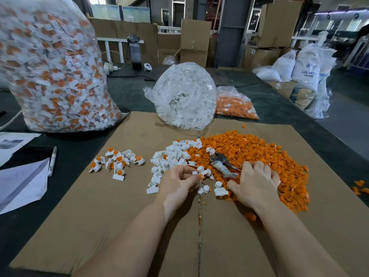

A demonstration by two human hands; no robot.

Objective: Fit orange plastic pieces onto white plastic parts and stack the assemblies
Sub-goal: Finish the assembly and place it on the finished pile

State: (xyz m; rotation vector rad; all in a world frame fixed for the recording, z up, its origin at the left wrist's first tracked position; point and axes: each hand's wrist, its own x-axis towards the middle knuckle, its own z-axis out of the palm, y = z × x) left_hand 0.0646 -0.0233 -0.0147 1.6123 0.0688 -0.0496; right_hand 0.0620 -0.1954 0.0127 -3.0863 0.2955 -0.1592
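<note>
Your left hand [177, 181] is curling palm-inward, fingertips pinching a white part [196, 173] over the cardboard [119, 206]; its axis is unclear. Your right hand [256, 182] is lying flat, fingers spread, on the orange pieces [259, 148].

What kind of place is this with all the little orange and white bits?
Probably a factory or warehouse workshop. Huge clear bags of plastic parts sit on the table, cardboard boxes are stacked behind, and sacks marked ABS resin stand nearby.
</note>
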